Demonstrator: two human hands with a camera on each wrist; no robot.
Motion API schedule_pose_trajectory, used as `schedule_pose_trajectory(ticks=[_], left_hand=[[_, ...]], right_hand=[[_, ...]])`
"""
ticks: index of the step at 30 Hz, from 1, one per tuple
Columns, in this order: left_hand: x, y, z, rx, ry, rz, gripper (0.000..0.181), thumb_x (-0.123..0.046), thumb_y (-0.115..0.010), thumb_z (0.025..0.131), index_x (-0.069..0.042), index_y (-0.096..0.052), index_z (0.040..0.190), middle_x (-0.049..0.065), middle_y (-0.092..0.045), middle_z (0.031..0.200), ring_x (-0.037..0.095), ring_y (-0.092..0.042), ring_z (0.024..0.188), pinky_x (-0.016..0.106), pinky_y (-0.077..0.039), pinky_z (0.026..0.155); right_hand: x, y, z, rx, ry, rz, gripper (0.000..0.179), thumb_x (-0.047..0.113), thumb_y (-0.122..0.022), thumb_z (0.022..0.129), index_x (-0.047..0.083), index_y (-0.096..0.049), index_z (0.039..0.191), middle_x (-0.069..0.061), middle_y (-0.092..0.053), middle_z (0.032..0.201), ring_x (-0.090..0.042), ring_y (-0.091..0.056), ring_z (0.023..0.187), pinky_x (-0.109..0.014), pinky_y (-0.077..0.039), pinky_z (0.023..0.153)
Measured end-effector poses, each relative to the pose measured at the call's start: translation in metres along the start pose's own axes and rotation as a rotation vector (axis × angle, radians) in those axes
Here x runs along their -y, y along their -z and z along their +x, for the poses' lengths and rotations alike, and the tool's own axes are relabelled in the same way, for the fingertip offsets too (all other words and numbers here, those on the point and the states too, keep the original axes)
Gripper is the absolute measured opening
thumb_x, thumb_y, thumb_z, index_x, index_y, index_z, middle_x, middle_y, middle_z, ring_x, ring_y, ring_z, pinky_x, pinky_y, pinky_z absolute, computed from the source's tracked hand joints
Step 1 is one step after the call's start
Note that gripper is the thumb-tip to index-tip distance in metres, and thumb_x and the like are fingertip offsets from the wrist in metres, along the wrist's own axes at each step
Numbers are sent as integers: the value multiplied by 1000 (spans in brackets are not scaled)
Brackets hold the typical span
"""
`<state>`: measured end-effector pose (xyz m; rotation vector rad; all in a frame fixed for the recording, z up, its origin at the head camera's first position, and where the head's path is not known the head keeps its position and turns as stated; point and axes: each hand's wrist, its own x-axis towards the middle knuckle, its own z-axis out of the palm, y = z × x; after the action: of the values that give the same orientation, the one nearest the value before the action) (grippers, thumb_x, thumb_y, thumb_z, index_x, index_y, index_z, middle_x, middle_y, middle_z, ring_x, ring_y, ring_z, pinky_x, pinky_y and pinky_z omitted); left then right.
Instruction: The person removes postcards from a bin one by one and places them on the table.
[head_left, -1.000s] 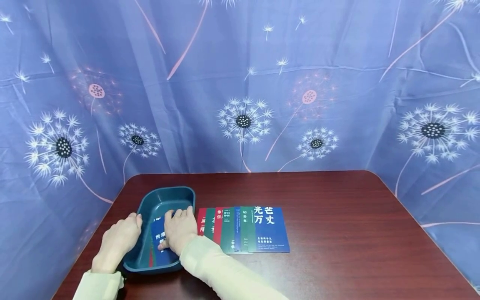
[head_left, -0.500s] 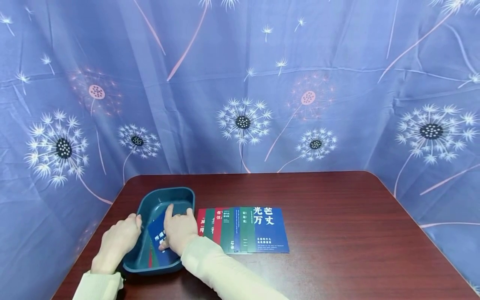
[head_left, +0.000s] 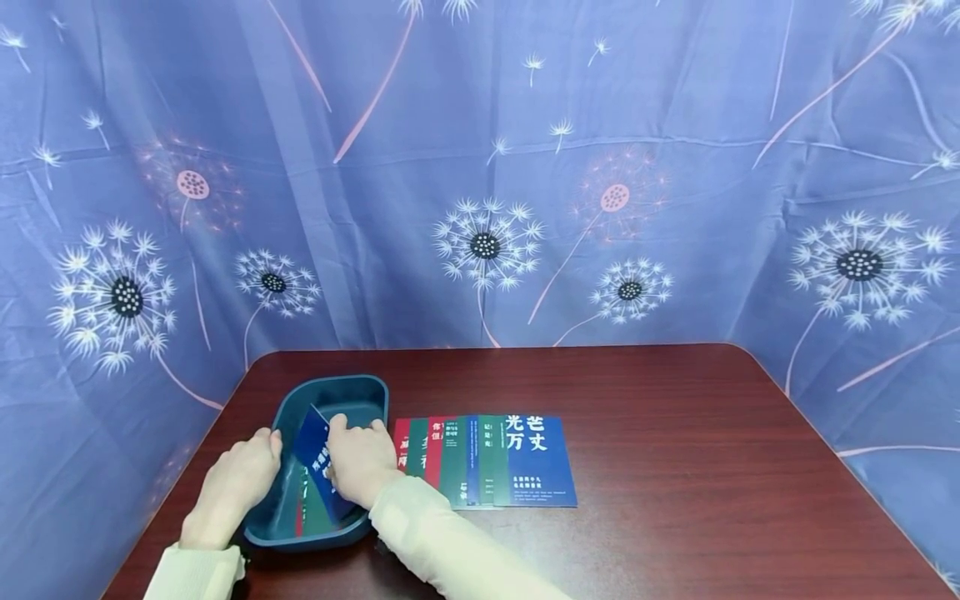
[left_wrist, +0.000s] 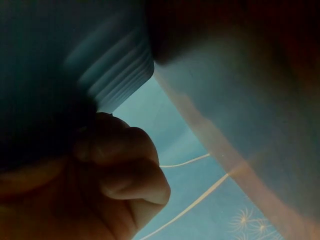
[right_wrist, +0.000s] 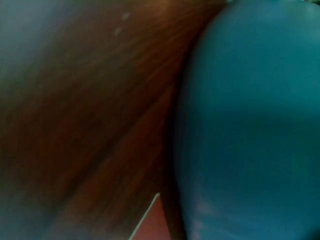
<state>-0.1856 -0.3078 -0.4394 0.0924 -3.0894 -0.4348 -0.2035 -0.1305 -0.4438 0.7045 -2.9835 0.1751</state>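
A dark teal plastic basin [head_left: 300,544] stands at the left of the table. My left hand [head_left: 232,483] grips its left rim; in the left wrist view, curled fingers [left_wrist: 132,175] lie against the ribbed outer wall. My right hand [head_left: 363,458] is inside the basin and pinches a blue card [head_left: 311,437] with white lettering, tilted up on its edge. Beneath it, green and red cards [head_left: 317,512] lie on the basin floor. The basin wall [right_wrist: 250,125] fills the right side of the right wrist view, where my right hand does not show.
Right of the basin, several red, green and blue cards lie overlapped in a row, a blue card [head_left: 540,467] at its right end. The brown wooden table [head_left: 675,417] extends to the right. A blue dandelion-print cloth [head_left: 480,167] hangs behind and at both sides.
The blue card under my right hand has turned and lifted from lying flat to tilted, uncovering more of the green card. My right index finger stretched out, then bent back. The left hand stays put.
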Motion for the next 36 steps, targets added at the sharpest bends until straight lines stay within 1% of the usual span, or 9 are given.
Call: schedule_pose_trajectory(ticks=[5,12,15,19,23,25,29,33,36], left_hand=[[0,1,0,-5,-6,8,38,-22,-34,105,11,-53,107,33,-60,90,49,-61,78,63,-48,70],[-1,0,0,-3,-5,0,38,-22,-34,105,10,-53,103,32,-59,87,48,-60,76,62,-48,70],[-1,0,1,-6,-11,-3,39,-23,-33,105,10,-53,104,33,-59,88,49,-60,77,62,-47,70],[-1,0,2,-11,-10,0,39,-22,-33,105,11,-53,104,34,-59,88,50,-60,77,63,-47,70],[0,1,2,-20,-28,5,37,-20,-35,105,11,-54,102,32,-59,85,48,-60,74,62,-48,68],[0,1,2,-26,-37,7,36,-20,-35,105,11,-54,100,32,-59,84,48,-60,73,62,-48,67],[0,3,2,-22,-32,8,37,-20,-35,105,11,-54,100,32,-59,83,47,-60,72,62,-48,66],[0,2,3,-14,-15,2,38,-22,-34,105,10,-54,101,32,-59,84,48,-60,73,62,-47,66],[1,1,2,-19,-23,-1,38,-22,-34,105,10,-54,100,32,-59,84,49,-60,74,62,-47,65]], right_hand=[[-4,1,0,-38,48,48,36,41,-68,89,21,-47,109,10,-68,85,-4,-62,72,-27,-41,77],[-11,-1,1,-164,112,195,17,30,-55,97,17,-53,108,9,-63,96,-3,-58,82,-26,-43,74],[-15,-1,0,-194,103,328,15,26,-53,98,17,-53,109,9,-59,95,-3,-55,82,-25,-43,74],[-20,4,0,-216,85,570,15,20,-53,98,16,-54,113,6,-54,97,-5,-52,81,-22,-45,71],[-29,19,-2,-234,58,744,12,12,-55,96,14,-57,108,5,-55,92,-6,-52,79,-21,-46,68],[-34,30,-3,-244,39,786,11,10,-57,95,14,-60,105,5,-59,88,-6,-53,75,-21,-46,65],[-47,54,-12,-204,-19,886,16,8,-63,93,17,-67,107,4,-68,86,-6,-59,69,-21,-50,58],[-69,74,-25,-176,-56,949,19,7,-67,92,17,-68,108,1,-70,88,-7,-63,68,-23,-52,59],[-92,83,-38,-168,-66,982,22,7,-66,93,15,-66,113,1,-70,91,-8,-65,70,-25,-54,63]])
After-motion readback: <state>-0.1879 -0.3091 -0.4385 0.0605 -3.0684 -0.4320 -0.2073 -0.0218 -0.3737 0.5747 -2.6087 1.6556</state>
